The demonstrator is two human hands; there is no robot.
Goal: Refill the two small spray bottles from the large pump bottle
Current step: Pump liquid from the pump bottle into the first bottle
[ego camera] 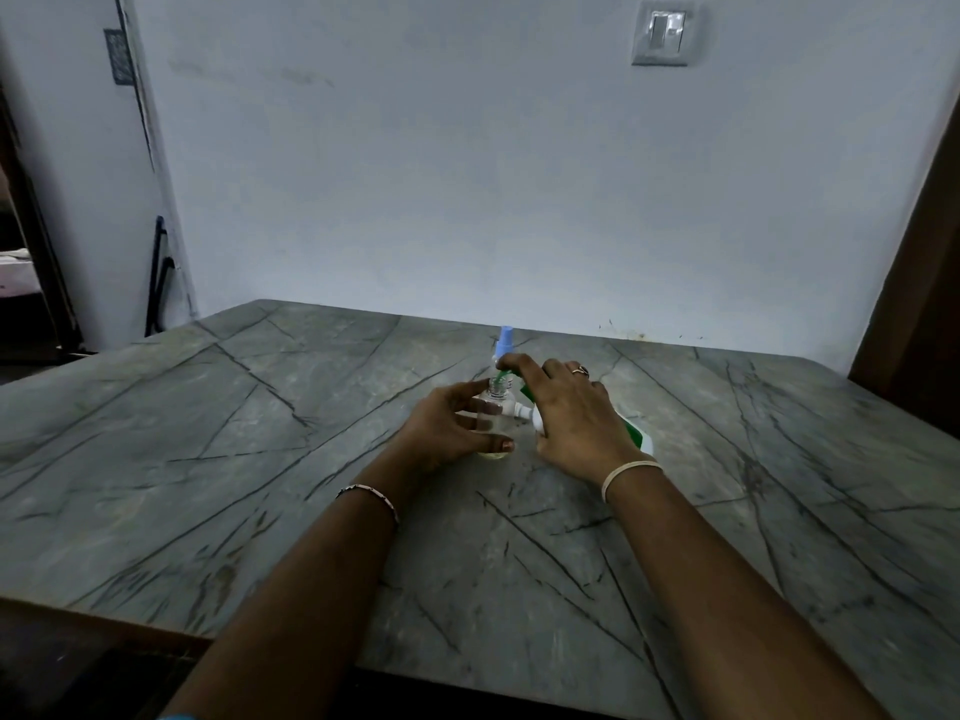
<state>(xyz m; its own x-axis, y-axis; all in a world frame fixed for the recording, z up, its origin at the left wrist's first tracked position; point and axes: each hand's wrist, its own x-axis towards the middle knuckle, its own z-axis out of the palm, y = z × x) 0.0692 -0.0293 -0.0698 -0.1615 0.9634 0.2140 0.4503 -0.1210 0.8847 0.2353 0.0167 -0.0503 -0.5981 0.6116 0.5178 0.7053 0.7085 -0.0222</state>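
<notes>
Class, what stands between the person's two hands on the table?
In the head view, the uncapped clear spray bottle stands between the left hand and right hand, gripped by the left, the green pump spout over its mouth.

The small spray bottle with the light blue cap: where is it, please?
Head view, centre: the blue-capped spray bottle stands on the grey stone table, just behind the uncapped clear bottle held by the left hand.

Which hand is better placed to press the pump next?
The right hand: it holds the head of the pump bottle. The left hand grips the open small bottle under the spout.
</notes>
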